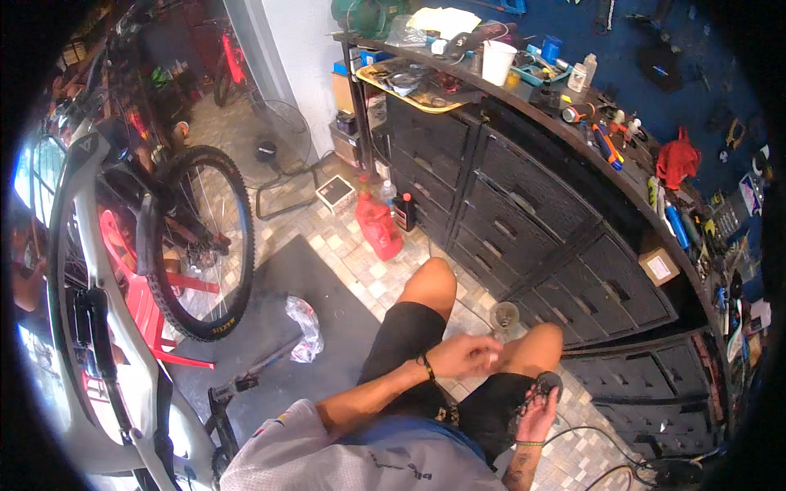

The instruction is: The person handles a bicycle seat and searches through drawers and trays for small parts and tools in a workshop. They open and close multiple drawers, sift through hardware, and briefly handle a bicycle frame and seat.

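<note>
My left hand (463,357) is over my lap beside my knee. Its fingers are curled together, and anything small between them is too small to make out. Lower and to the right, my right hand (538,411) is closed around a dark mechanical part (547,383) with a rounded end; its exact kind does not show. A small round tub (504,315) with something in it stands on the floor just beyond my left hand, near my knees.
A bicycle (97,245) with a knobby-tired wheel (237,245) stands at left beside a red plastic chair (123,278). Ahead are a red jug (379,227), black drawers (499,213) and a cluttered workbench (565,98). A plastic bag (304,330) lies on the dark mat (278,286). Cables (614,450) lie at lower right.
</note>
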{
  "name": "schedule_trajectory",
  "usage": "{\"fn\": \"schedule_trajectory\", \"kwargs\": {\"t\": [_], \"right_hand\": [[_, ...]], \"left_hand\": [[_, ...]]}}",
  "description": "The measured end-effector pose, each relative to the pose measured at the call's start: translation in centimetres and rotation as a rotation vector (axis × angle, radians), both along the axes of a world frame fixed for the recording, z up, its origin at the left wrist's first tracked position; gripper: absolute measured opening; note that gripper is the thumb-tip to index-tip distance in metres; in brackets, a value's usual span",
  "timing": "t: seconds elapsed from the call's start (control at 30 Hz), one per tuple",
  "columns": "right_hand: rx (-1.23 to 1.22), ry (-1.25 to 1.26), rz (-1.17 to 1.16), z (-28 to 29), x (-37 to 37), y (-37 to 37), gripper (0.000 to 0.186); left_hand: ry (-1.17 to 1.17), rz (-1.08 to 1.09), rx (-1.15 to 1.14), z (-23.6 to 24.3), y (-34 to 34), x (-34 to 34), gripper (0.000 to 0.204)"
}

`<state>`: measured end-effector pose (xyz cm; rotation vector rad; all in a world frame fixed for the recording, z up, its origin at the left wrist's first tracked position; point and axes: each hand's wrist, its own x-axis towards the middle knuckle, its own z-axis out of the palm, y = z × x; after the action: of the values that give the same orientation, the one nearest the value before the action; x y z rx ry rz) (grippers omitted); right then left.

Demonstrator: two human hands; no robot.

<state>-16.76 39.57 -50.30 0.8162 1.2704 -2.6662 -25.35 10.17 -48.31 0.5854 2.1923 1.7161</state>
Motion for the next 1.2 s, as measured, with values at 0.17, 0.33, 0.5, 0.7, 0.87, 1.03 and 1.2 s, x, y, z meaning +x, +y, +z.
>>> {"fn": "schedule_trajectory", "kwargs": {"t": [0.17, 0.33, 0.5, 0.7, 0.87, 1.03, 1.2], "right_hand": [[-0.034, -0.034, 0.082, 1.6, -0.3, -1.5, 0.041], [0.097, 0.022, 0.139, 0.4, -1.4, -3.2, 0.038], [0.115, -0.033, 0.141, -2.1, -3.7, -3.7, 0.038], [0.062, -0.024, 0.221, -1.3, -4.2, -3.8, 0.04], [0.127, -0.11, 0.13, -2.1, -5.5, -3.3, 0.033], [0.052, -0.123, 0.207, -2.1, -6.6, -4.4, 0.039], [0.069, -0.145, 0.263, -1.5, -7.1, -4.3, 0.044]], "left_hand": [[-0.005, 0.359, 0.204, 3.7, -6.3, -6.1, 0.025], [0.106, 0.689, 0.389, 6.1, -10.5, -15.9, 0.02], [0.359, 0.956, 0.228, 12.2, -14.5, -30.0, 0.035], [0.198, 0.879, 0.397, 17.0, -15.9, -38.1, 0.072], [0.104, 0.831, 0.549, 5.8, -5.7, -30.3, 0.04], [-0.136, 0.755, 0.226, -11.7, -5.2, -24.4, 0.021], [-0.087, 0.669, 0.23, -9.2, -5.6, -25.2, 0.018]]}}
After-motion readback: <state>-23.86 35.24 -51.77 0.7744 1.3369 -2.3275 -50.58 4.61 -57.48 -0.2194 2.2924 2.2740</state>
